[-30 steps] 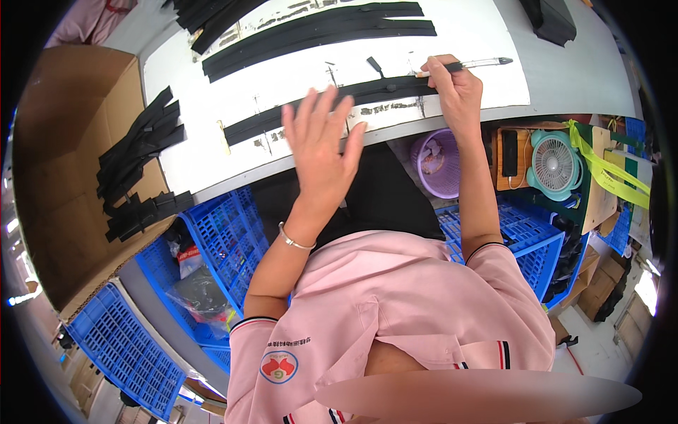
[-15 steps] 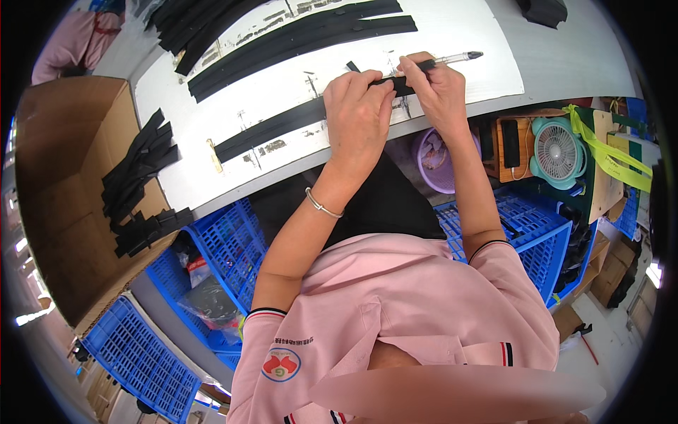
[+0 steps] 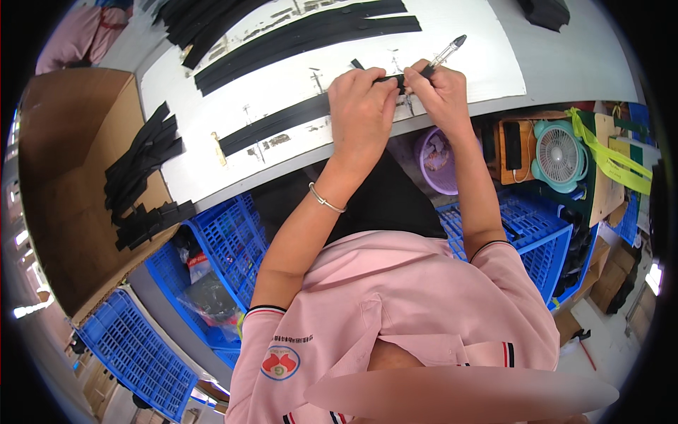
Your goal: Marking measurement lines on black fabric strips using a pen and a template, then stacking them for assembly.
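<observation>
A long black fabric strip point(image 3: 279, 121) lies on the white board point(image 3: 487, 60), parallel to its near edge. My left hand point(image 3: 361, 113) is closed over its right part, thumb and fingers pressed together on the strip. My right hand point(image 3: 441, 95), right beside it, is closed round a pen point(image 3: 445, 55) with a clear barrel. The pen's free dark end points up and to the right; the lower end is hidden by my fingers. A short piece of the strip shows between the two hands. More black strips point(image 3: 304, 46) lie farther back on the board.
An open cardboard box point(image 3: 67, 162) stands left of the table, black strips point(image 3: 145, 159) hanging over its edge. Blue crates point(image 3: 229, 244) sit below. At the right are a purple basket point(image 3: 441, 180), a teal fan point(image 3: 558, 157) and a phone-like black object point(image 3: 512, 145).
The pen has swung from nearly level to tilted upward in my right hand. My left hand stays on the strip, nearly still. The whole view has shifted slightly.
</observation>
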Demonstrator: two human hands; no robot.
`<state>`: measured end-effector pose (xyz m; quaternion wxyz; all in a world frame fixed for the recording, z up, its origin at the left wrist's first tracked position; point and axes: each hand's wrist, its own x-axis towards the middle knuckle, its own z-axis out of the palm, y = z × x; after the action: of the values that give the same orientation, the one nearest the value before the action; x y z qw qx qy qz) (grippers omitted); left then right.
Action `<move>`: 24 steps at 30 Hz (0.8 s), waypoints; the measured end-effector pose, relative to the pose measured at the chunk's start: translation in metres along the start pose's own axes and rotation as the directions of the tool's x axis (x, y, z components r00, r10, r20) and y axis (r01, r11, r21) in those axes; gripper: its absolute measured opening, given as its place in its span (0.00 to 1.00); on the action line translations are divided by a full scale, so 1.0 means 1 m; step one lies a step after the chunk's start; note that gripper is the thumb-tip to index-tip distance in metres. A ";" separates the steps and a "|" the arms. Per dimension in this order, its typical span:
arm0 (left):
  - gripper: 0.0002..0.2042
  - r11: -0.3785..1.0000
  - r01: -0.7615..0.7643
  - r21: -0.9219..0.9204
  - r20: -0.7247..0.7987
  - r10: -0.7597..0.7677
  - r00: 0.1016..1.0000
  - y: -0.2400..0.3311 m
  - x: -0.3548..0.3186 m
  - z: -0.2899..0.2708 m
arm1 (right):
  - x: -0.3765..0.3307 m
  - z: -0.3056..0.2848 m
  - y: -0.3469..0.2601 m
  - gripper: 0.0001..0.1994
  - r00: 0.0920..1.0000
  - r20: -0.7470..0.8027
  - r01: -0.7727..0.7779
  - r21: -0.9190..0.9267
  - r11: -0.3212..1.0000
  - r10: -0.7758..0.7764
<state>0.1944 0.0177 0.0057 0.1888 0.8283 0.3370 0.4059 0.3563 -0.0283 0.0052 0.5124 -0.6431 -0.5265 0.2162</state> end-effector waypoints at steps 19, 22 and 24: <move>0.25 0.999 0.020 0.030 0.260 -0.027 0.965 -0.071 0.051 -0.029 | -0.010 -0.004 0.006 0.09 0.942 -0.275 -0.127 0.236 0.963 0.192; 0.21 0.992 0.011 0.127 0.223 -0.039 0.974 -0.076 0.037 -0.062 | -0.010 -0.008 0.005 0.09 0.938 -0.275 -0.155 0.208 0.966 0.210; 0.22 0.974 0.017 0.225 0.165 -0.055 0.985 -0.091 0.015 -0.095 | -0.008 -0.010 0.003 0.09 0.927 -0.306 -0.142 0.245 0.959 0.215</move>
<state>0.0881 0.0956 0.0179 0.1302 0.8695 0.3781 0.2899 0.3628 -0.0394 0.0039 0.6387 -0.6552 -0.3454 0.2083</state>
